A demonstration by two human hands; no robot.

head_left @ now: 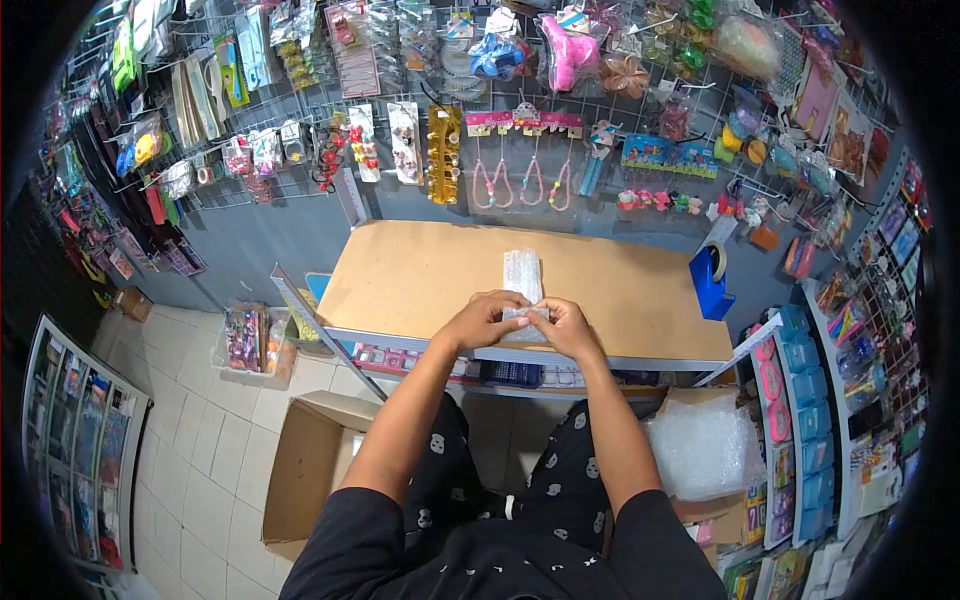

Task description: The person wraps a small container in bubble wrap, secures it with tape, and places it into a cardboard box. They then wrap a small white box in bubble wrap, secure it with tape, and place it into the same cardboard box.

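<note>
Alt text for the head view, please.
Two bare hands, left and right, pinch a strip of bubble wrap at the near edge of a wooden tabletop. A blue tape dispenser stands at its right end; packaged accessories hang on the wall behind.

The fingers of the left hand [484, 322] and right hand [568, 328] cover part of the translucent bubble-wrap strip [521, 272] near the centre; whether it encloses anything cannot be told. Toward four o'clock, a bulky clear bubble-wrap bundle [704, 452] hides much of a brown cardboard box [728, 522]. The bottom edge cuts off the black short-sleeved shirt [500, 578] at six o'clock. Fine print on the small, colourful hanging packets [357, 50] toward eleven o'clock is unreadable.
</note>
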